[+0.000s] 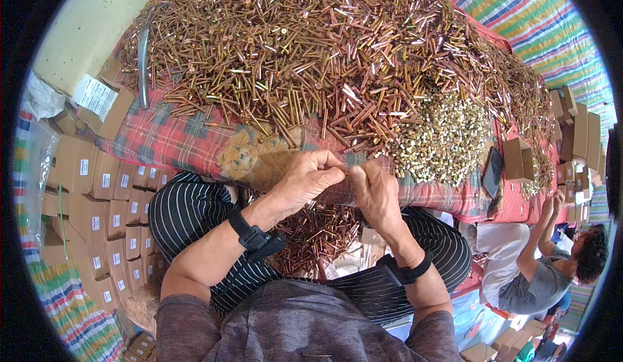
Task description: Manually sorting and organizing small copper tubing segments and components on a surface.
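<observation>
My left hand point(316, 172) and my right hand point(376, 193) meet fingertip to fingertip above the near edge of the heap. Both are closed in a pinch around a small copper-coloured metal piece point(346, 171), mostly hidden by the fingers. Just beyond them spreads a large heap of slim copper-coloured metal rods point(292, 57), some with round heads. To the right of my right hand lies a pile of small brass-coloured metal pieces point(441, 138), too small to make out exactly. More rods point(315, 235) lie below my hands, between my legs.
A plaid cloth point(152, 138) covers the near edge. A curved metal strip point(143, 63) stands at the left. Labelled cardboard boxes point(97, 216) are stacked left; an open box point(517, 159) and a dark flat object point(493, 170) sit right. Another person point(535, 277) works farther right.
</observation>
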`<state>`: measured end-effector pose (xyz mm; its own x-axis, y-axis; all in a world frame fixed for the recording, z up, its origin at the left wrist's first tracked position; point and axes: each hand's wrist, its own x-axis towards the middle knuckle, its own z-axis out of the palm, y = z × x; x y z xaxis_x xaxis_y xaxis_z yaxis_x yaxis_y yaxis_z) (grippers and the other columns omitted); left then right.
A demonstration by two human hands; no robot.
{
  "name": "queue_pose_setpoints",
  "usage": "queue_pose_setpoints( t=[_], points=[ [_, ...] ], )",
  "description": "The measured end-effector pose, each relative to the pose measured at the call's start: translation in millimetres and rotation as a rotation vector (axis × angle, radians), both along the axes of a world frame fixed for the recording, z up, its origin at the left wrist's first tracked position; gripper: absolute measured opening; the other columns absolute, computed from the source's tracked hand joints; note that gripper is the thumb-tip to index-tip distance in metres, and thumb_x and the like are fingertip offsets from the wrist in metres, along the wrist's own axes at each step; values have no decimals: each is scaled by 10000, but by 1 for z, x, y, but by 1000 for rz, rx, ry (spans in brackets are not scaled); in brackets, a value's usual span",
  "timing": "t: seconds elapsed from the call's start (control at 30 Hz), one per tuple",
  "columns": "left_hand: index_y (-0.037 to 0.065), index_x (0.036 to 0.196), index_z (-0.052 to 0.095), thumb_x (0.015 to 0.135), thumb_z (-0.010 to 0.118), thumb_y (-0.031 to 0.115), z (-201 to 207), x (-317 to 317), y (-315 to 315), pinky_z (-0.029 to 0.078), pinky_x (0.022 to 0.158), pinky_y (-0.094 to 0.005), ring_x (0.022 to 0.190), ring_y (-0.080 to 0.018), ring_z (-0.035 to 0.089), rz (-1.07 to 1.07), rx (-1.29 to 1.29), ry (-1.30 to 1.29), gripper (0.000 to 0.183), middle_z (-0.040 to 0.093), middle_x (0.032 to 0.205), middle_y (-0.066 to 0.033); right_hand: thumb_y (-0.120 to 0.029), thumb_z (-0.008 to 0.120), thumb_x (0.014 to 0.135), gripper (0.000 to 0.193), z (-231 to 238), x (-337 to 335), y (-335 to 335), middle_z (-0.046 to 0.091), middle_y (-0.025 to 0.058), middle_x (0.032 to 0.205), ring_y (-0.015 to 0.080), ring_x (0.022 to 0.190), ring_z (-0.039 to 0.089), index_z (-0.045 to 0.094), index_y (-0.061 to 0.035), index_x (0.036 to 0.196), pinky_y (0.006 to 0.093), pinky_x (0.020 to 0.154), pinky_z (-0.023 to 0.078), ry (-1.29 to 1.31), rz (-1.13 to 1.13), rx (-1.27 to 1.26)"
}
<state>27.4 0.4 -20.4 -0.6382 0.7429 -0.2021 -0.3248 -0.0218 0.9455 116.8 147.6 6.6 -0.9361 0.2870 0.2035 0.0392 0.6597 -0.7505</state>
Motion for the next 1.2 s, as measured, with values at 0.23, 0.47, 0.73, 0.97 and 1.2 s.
queue_pose_setpoints(
  t=[0.23,0.47,0.73,0.97,1.2],
  points=[
    [14,885,640,824,644,140,-2,2,0,446,629,-207,706,-50,544,15,5,-72,140,622,783,6,-330,515,940,389,-4,-1,2,482,104,525,195,498,519,545,-10,721,348,455,402,165,30,152],
    [51,753,645,730,644,82,20,-27,-21,491,604,-333,646,-253,610,145,-369,928,38,614,708,-107,-131,582,846,126,-5,-9,5,566,113,709,310,624,555,595,-9,872,390,559,455,43,6,300],
    [-24,812,576,769,602,71,3,-51,-40,480,744,-434,847,-363,581,276,-906,1211,107,580,859,-194,5,556,659,285,-21,-29,16,528,103,904,281,828,523,583,-39,940,362,725,445,112,122,693],
    [-10,781,579,737,647,117,6,-56,-45,487,713,-443,803,-365,592,265,-933,1219,150,597,808,-194,-25,592,713,179,-24,-32,6,555,100,858,288,813,542,543,-51,884,370,712,452,144,74,621],
    [2,757,594,706,666,104,-1,-54,-45,500,665,-407,731,-328,626,196,-726,1063,134,637,746,-162,-58,648,777,209,-19,-26,0,575,130,826,326,784,571,529,-29,947,394,676,465,166,11,304]
  ],
)
